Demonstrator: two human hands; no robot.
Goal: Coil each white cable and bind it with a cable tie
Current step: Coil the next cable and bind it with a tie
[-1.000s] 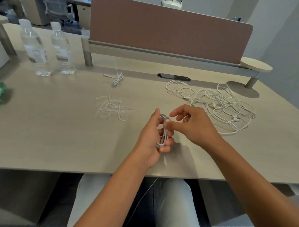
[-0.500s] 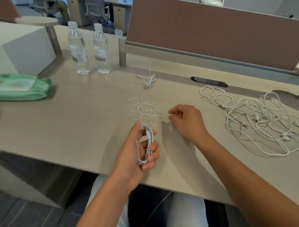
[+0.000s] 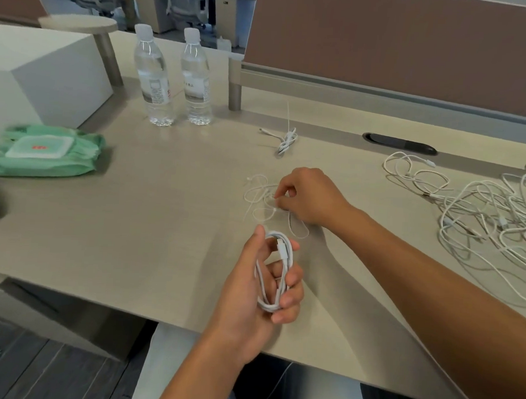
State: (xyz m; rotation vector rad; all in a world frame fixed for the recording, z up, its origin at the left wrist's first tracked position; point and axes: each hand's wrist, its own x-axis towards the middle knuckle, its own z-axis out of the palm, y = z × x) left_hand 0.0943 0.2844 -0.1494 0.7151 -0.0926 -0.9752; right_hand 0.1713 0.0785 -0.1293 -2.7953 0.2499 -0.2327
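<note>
Nearest the camera, the left hand (image 3: 260, 292) is raised over the front edge of the desk (image 3: 152, 212), its fingers and thumb curled round a coiled white cable (image 3: 275, 273); the loops stand roughly upright in the grip, with a connector showing near the top of the coil. Just beyond it, the right hand (image 3: 308, 198) rests low on the desk with its fingers bent, thumb and fingertip pinching at a strand in the loose heap of white cable ties (image 3: 260, 199); whether a tie is fully caught between them is hard to tell. To the right, well apart from both hands, lies a large tangle of uncoiled white cables (image 3: 478, 208). Farther back, near the middle of the desk, one bundled cable (image 3: 287, 141) lies with a tie's tail sticking up from it. On the left edge sits a green pack of wet wipes (image 3: 44, 150). Behind that stand two clear water bottles (image 3: 173, 77), side by side, near the post of the brown divider panel (image 3: 398, 45).
</note>
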